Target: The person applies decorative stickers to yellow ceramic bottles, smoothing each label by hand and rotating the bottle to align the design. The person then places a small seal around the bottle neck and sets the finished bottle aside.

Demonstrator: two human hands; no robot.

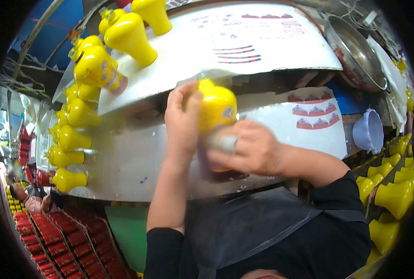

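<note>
A glossy yellow bottle (218, 109) with printed decoration stands between my hands at the middle of the bench, blurred by motion. My left hand (183, 116) is closed on its left side near the neck. My right hand (251, 146) is bent around a small pale grey-white piece (225, 142) against the lower part of the bottle; smearing hides what this piece is. Beneath the bottle is a dark reddish base (216, 174), partly covered by my hands. To the right, a white sheet (323, 139) bears rows of red-and-purple printed decals (315, 109).
Several yellow bottles (72, 139) line the bench's left edge. On the raised white board (188, 46) lie dark striped strips (237, 54). A metal basin (356, 51) and a pale lilac bucket (369, 130) stand at right, by racks of yellow bottles (395, 197). Another person (32, 197) is far left.
</note>
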